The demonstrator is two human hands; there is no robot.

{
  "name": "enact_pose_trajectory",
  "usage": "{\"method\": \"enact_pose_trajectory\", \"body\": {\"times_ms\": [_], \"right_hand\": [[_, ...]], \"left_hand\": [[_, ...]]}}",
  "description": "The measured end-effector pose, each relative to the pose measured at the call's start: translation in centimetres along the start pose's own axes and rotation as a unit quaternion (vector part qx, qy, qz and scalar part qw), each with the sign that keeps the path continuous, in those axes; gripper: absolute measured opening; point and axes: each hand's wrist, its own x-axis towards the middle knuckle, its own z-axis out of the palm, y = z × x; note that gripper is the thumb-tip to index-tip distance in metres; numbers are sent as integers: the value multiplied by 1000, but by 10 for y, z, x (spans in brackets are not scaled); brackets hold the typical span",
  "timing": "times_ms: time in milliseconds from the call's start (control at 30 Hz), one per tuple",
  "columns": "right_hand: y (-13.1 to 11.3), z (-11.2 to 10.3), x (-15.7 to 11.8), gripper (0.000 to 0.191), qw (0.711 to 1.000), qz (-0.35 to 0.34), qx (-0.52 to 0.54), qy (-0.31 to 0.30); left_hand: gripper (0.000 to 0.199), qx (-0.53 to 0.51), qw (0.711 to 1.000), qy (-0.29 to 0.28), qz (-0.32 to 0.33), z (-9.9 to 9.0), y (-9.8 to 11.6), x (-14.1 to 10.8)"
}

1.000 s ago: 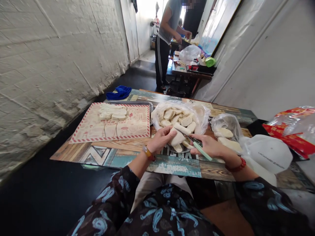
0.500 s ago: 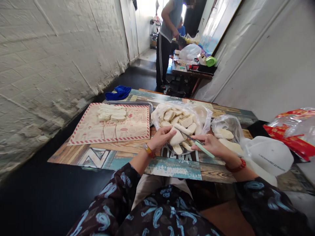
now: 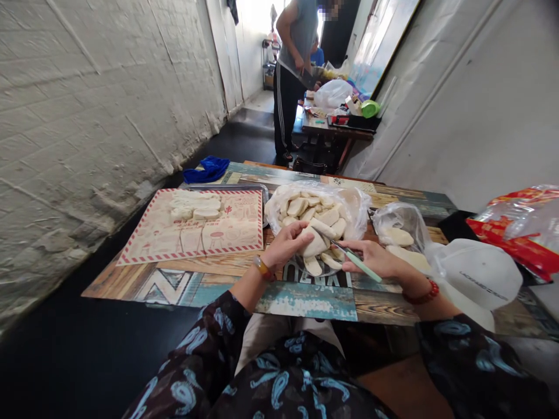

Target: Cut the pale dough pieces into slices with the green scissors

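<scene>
My left hand [image 3: 286, 247] is closed on a pale, flat oval bread [image 3: 311, 245], over a pile of similar slices. My right hand [image 3: 378, 259] grips a knife [image 3: 362, 266] by its light green handle, its blade at the bread's upper right edge. A slice [image 3: 322, 228] leans off the bread along the blade. Beneath and behind them, a clear plastic bag [image 3: 358, 201] lies open with many cut bread slices [image 3: 297, 206]. Right of my right hand, another clear bag [image 3: 413, 218] holds whole oval breads [image 3: 398, 237].
On the left, a printed paper [image 3: 152, 238] on a metal tray [image 3: 265, 201] carries slices [image 3: 196, 205]. A blue cloth [image 3: 207, 169] lies behind. A white cap [image 3: 478, 273] and red packaging [image 3: 519, 233] sit at right. A person [image 3: 290, 75] stands holding a large blade by a cluttered table [image 3: 338, 129].
The view has shifted slightly. Both hands keep almost the same place, still on the bread and the knife. The slice at the blade tilts a little more away from the bread.
</scene>
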Motion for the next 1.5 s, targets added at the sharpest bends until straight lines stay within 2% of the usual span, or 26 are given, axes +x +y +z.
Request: {"method": "enact_pose_trajectory", "body": {"times_ms": [200, 367, 467, 667, 867, 1100, 1233, 1367, 1500], "right_hand": [[-6, -7, -2, 51, 998, -23, 45, -27], [1, -4, 7, 51, 999, -18, 38, 7], [8, -1, 19, 57, 998, -31, 40, 39], [22, -1, 31, 67, 998, -18, -7, 59], [18, 1, 32, 69, 997, -33, -27, 62], [18, 13, 37, 62, 996, -26, 60, 63], [10, 16, 33, 59, 992, 20, 105, 71], [3, 19, 27, 68, 979, 80, 166, 90], [4, 24, 16, 69, 975, 78, 149, 146]], "left_hand": [[51, -11, 999, -35, -15, -3, 5, 10], [46, -12, 997, -71, -29, -3, 6, 19], [44, -5, 996, -85, -35, -6, 8, 25], [44, 31, 996, -74, -36, -20, 8, 32], [46, 40, 998, -56, -9, -26, 7, 31], [40, 66, 997, -44, 12, -33, 7, 26], [45, 79, 996, -26, 20, -33, 6, 25], [48, 14, 999, -36, 8, -32, 6, 27], [46, -107, 994, -24, 5, -33, 4, 30]]}}
